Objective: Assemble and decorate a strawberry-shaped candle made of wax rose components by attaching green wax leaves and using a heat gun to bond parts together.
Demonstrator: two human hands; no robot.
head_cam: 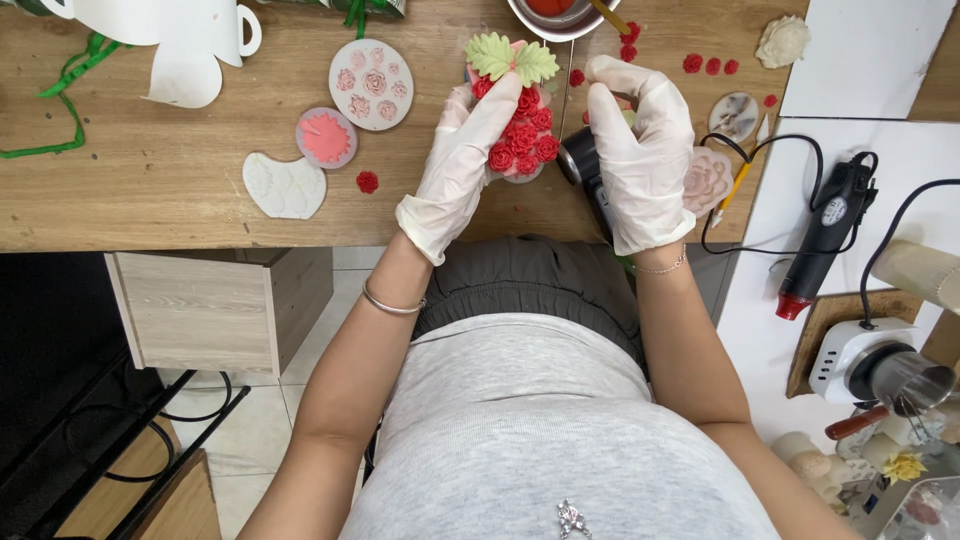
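Gloved left hand [462, 160] and right hand [640, 150] clasping rose-covered piece [518, 125] at upper centre, round moulds [370, 83] upper left, heat gun [828, 235] right, black tool [582, 165] partly hidden behind right hand

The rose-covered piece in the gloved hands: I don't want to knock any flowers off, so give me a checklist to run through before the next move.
1. Left hand supports the rose-covered piece: ok, fingers lie along its left side.
2. Right hand steadies it: cannot tell, it is close but contact is hidden.
3. Green leaves seated on top: ok.
4. Gloves on both hands: ok.
5. Desk beside it free: not ok, loose red roses and the round flower mould lie close.
6. Heat gun set aside: ok, on the white board.
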